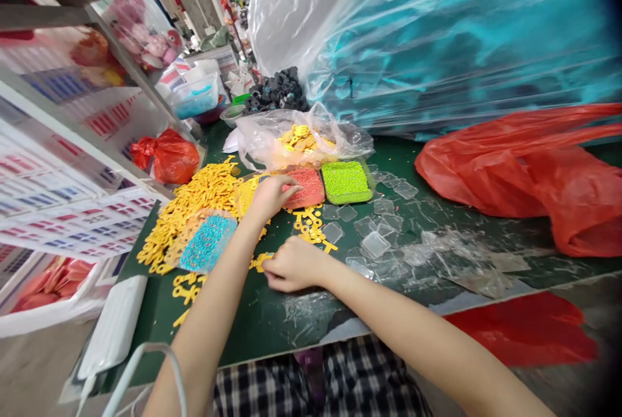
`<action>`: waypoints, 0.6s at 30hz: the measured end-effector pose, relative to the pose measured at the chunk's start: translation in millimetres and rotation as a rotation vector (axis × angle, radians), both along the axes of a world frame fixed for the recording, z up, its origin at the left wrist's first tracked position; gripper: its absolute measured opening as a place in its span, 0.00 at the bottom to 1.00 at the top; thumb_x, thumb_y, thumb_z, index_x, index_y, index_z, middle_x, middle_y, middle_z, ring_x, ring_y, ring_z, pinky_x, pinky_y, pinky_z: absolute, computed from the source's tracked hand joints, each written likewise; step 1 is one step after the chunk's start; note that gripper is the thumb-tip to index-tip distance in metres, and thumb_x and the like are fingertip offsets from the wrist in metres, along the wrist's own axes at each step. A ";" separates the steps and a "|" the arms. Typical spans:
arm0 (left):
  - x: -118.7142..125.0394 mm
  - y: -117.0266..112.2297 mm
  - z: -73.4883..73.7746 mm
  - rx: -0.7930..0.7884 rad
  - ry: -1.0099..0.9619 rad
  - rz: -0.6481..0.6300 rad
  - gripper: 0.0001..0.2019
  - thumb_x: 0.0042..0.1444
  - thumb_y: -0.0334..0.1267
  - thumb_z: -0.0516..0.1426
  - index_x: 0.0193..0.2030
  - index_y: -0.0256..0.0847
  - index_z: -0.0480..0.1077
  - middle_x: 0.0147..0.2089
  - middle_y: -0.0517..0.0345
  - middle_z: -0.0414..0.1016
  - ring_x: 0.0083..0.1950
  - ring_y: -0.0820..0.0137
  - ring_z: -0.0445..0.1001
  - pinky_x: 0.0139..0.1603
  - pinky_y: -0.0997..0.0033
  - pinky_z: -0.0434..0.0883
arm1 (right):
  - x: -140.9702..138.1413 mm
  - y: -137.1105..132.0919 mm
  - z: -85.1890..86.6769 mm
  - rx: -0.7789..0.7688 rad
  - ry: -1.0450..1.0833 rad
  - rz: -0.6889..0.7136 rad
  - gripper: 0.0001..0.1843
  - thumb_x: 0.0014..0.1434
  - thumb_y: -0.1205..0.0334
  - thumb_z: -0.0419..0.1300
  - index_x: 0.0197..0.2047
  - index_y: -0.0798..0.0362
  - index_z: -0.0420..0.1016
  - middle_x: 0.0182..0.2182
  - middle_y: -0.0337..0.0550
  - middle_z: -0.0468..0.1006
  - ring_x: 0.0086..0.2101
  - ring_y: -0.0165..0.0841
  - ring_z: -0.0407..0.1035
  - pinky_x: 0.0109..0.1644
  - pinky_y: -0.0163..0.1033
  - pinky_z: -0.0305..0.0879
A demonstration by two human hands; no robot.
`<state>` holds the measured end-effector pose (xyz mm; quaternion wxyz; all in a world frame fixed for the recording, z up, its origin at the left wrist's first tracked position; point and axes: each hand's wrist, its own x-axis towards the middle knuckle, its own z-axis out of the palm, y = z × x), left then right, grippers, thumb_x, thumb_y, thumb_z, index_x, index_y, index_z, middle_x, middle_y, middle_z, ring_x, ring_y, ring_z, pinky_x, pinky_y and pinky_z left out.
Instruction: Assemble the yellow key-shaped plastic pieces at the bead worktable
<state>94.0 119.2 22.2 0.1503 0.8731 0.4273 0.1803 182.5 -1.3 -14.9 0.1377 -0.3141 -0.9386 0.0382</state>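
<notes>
Yellow plastic shapes, small and looped like cut-out figures, lie loose on the green mat; this scatter serves as the reference landmark. The right hand rests on the mat just in front of the scatter, knuckles up and fingers curled down over one yellow piece; whether the fingertips pinch it or only press it flat cannot be told, since the hand covers the contact. The left hand reaches just behind the scatter, fingers pressed together and laid on the red bead tray, a position that likely suits picking beads while the other hand steadies the part. Beside the red tray, behind the scatter and to the right, sits a green bead tray of the same granular texture; a blue bead tray lies to the left of the scatter, tilted against a large heap of yellow shapes. Right of the scatter, clear plastic squares, thin and glossy, are spread flat and overlapping. Behind the trays a clear bag holds more yellow parts. Well to the right of the scatter lies a crumpled red plastic bag, with a large turquoise film-wrapped bundle behind it.
</notes>
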 end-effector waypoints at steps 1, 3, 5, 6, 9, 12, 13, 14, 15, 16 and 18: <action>-5.9 -8.3 -0.3 0.038 -0.082 0.009 0.09 0.59 0.41 0.58 0.36 0.39 0.77 0.42 0.51 0.82 0.46 0.61 0.77 0.50 0.65 0.69 | 3.8 3.0 -0.1 -0.008 0.002 -0.041 0.13 0.61 0.60 0.53 0.34 0.53 0.79 0.23 0.44 0.79 0.23 0.34 0.68 0.26 0.36 0.47; -22.3 -29.5 -1.8 0.098 -0.238 0.030 0.09 0.60 0.42 0.58 0.36 0.40 0.77 0.42 0.52 0.82 0.46 0.62 0.77 0.52 0.64 0.70 | 11.8 8.9 0.2 -0.025 0.026 -0.110 0.12 0.58 0.61 0.55 0.31 0.54 0.79 0.22 0.44 0.79 0.22 0.33 0.67 0.26 0.37 0.45; -43.8 -54.8 -5.9 0.109 -0.320 0.066 0.10 0.62 0.43 0.57 0.38 0.41 0.77 0.42 0.53 0.81 0.46 0.63 0.78 0.51 0.63 0.71 | 18.3 12.5 0.9 -0.050 0.057 -0.142 0.11 0.55 0.62 0.55 0.27 0.54 0.78 0.21 0.44 0.79 0.21 0.32 0.65 0.27 0.37 0.44; -55.5 -67.5 -9.2 0.096 -0.320 0.073 0.11 0.62 0.44 0.57 0.38 0.41 0.77 0.41 0.53 0.81 0.44 0.63 0.78 0.50 0.63 0.72 | 20.3 13.0 1.3 -0.067 0.070 -0.143 0.11 0.54 0.62 0.56 0.26 0.53 0.78 0.21 0.44 0.78 0.21 0.31 0.65 0.27 0.37 0.44; -88.8 -99.7 -24.5 0.028 -0.263 0.031 0.11 0.62 0.46 0.57 0.36 0.42 0.77 0.41 0.53 0.81 0.44 0.63 0.78 0.49 0.62 0.72 | 20.3 9.8 1.7 -0.125 0.089 -0.125 0.11 0.52 0.63 0.55 0.26 0.52 0.79 0.21 0.43 0.79 0.22 0.31 0.65 0.28 0.37 0.44; -111.2 -118.6 -43.9 0.009 -0.215 -0.003 0.12 0.62 0.46 0.56 0.36 0.43 0.77 0.41 0.53 0.79 0.45 0.64 0.76 0.49 0.62 0.71 | 14.9 4.3 1.0 -0.163 0.073 -0.102 0.12 0.52 0.63 0.55 0.30 0.50 0.81 0.22 0.42 0.79 0.22 0.31 0.65 0.28 0.37 0.43; -115.6 -122.1 -49.8 0.017 -0.208 -0.001 0.13 0.63 0.47 0.56 0.36 0.43 0.78 0.41 0.53 0.79 0.45 0.64 0.75 0.49 0.62 0.71 | 13.1 2.8 0.7 -0.171 0.064 -0.096 0.12 0.52 0.63 0.55 0.31 0.50 0.82 0.22 0.42 0.79 0.22 0.31 0.65 0.28 0.38 0.43; -118.8 -124.6 -54.8 0.032 -0.206 0.006 0.13 0.63 0.47 0.56 0.37 0.43 0.78 0.40 0.53 0.78 0.45 0.64 0.74 0.48 0.62 0.71 | 11.6 1.6 0.7 -0.178 0.053 -0.090 0.13 0.52 0.63 0.55 0.31 0.50 0.82 0.22 0.42 0.79 0.22 0.31 0.65 0.28 0.38 0.42; -120.8 -126.2 -58.9 0.052 -0.203 0.011 0.13 0.63 0.47 0.56 0.37 0.44 0.78 0.41 0.53 0.77 0.45 0.64 0.73 0.48 0.62 0.71 | 10.3 0.6 1.0 -0.186 0.042 -0.087 0.13 0.53 0.63 0.55 0.31 0.50 0.82 0.21 0.43 0.79 0.22 0.31 0.65 0.28 0.38 0.42; -122.1 -127.0 -62.1 0.075 -0.199 0.012 0.12 0.63 0.47 0.56 0.38 0.45 0.79 0.41 0.53 0.76 0.46 0.64 0.73 0.48 0.62 0.71 | 9.4 -0.1 1.6 -0.194 0.027 -0.088 0.13 0.53 0.63 0.55 0.31 0.50 0.82 0.21 0.43 0.79 0.21 0.31 0.64 0.28 0.38 0.42; -123.0 -127.2 -65.7 0.122 -0.184 0.002 0.11 0.62 0.46 0.57 0.38 0.47 0.79 0.42 0.54 0.76 0.47 0.64 0.71 0.49 0.62 0.70 | 8.2 -1.0 3.6 -0.207 -0.010 -0.100 0.13 0.53 0.63 0.55 0.32 0.50 0.82 0.22 0.43 0.79 0.22 0.31 0.65 0.28 0.38 0.41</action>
